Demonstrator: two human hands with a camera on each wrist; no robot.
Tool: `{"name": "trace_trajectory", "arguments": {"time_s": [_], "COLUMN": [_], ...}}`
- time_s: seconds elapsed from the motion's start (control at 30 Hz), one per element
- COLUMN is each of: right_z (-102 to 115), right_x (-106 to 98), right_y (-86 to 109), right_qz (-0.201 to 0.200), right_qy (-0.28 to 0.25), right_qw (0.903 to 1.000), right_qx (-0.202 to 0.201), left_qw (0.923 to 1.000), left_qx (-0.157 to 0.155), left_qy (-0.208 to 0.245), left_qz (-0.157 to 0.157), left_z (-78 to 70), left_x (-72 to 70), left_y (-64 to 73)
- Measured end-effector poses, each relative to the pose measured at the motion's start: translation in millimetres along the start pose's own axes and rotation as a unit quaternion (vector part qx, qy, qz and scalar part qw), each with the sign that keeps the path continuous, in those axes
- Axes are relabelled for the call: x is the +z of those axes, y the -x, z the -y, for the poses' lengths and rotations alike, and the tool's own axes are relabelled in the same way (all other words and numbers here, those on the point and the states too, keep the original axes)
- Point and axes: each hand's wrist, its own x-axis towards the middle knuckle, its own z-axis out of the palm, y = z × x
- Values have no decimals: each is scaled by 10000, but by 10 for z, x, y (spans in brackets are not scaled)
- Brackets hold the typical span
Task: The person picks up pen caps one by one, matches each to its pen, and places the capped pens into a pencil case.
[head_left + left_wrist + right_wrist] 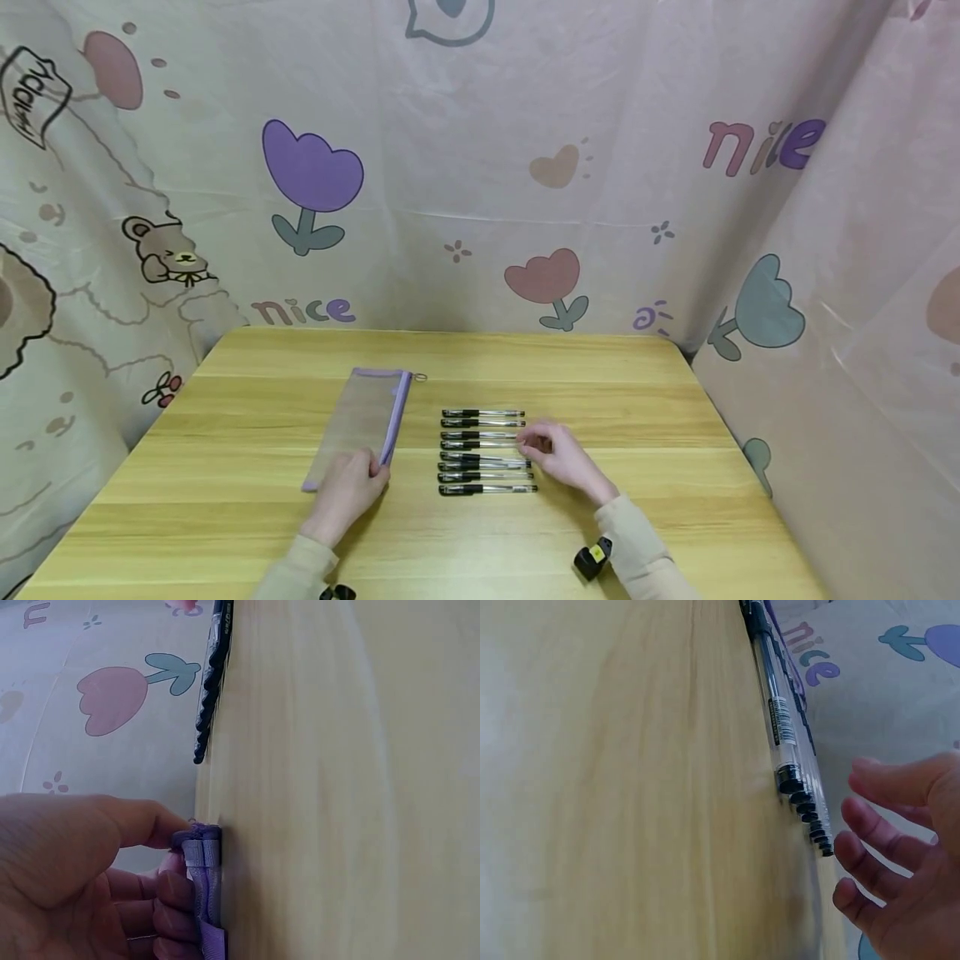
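Observation:
A see-through pouch (356,421) with a purple zip edge lies flat on the table, left of a column of several clear pens with black caps (461,489). My left hand (348,487) holds the pouch's near corner. In the left wrist view, thumb and fingers pinch the purple zip end (199,855). My right hand (561,457) is at the right ends of the pens. In the right wrist view its loosely bent fingers (881,832) stand apart from the row of pens (784,731), with nothing between them.
The wooden table (660,400) carries the pouch and pens. A patterned cloth (450,167) hangs behind the table and along both sides. Black wrist devices sit by both sleeves, one at the right sleeve (645,546).

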Motion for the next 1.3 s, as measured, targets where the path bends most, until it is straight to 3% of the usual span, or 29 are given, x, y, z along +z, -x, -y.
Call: {"name": "trace_trajectory", "arguments": {"time_s": [0.2,0.4,0.77,1.3], "right_z": [35,76,92,75], "right_x": [-38,-42,31,94], "right_y": [37,84,102,94], "right_qz": [587,1028,1065,1012], "right_qy": [52,-2,318,610], "right_qw": [9976,9942,9928,9921], "right_qx": [-366,-305,-437,-430], "left_qw": [9999,9999,9993,9993], "left_qx": [-133,-117,-252,-234], "left_qy": [-8,17,141,184], "left_qz": [13,9,228,225], "left_z": [7,9,23,32], "left_x": [8,8,-11,-12], "left_y": [-9,-10,-32,-41]}}
